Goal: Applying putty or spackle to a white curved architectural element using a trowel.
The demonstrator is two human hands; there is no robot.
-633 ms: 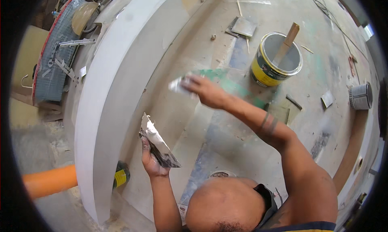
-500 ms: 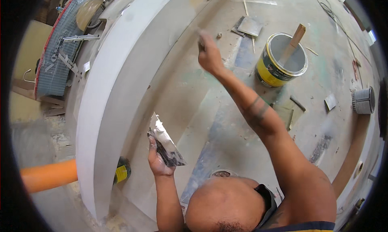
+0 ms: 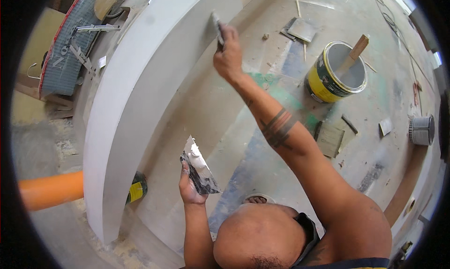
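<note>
My left hand [image 3: 191, 189] is closed on the lower edge of a flat, dark-smeared plate [image 3: 205, 179] that carries a lump of white filler [image 3: 198, 157]. Higher up, my right hand [image 3: 228, 53] is wrapped round a filler spreader [image 3: 216, 23], seen nearly edge-on. Its thin blade is at the grey inner side of a long curved wall [image 3: 180, 49]; whether it touches cannot be made out. The spreader's grip is mostly hidden by my fingers.
Right of my right arm stands a yellow and black can [image 3: 320, 84] with a wooden stick [image 3: 352, 55] in it. Flat squares [image 3: 302, 30], a smaller tin [image 3: 421, 130] and cables [image 3: 386, 16] lie beyond. An orange tube [image 3: 51, 190] meets the wall's outer side; a dark bottle [image 3: 137, 188] sits inside.
My right hand has moved left with the spreader, from over the floor to the curved wall. My left hand and the plate have shifted slightly right in the picture.
</note>
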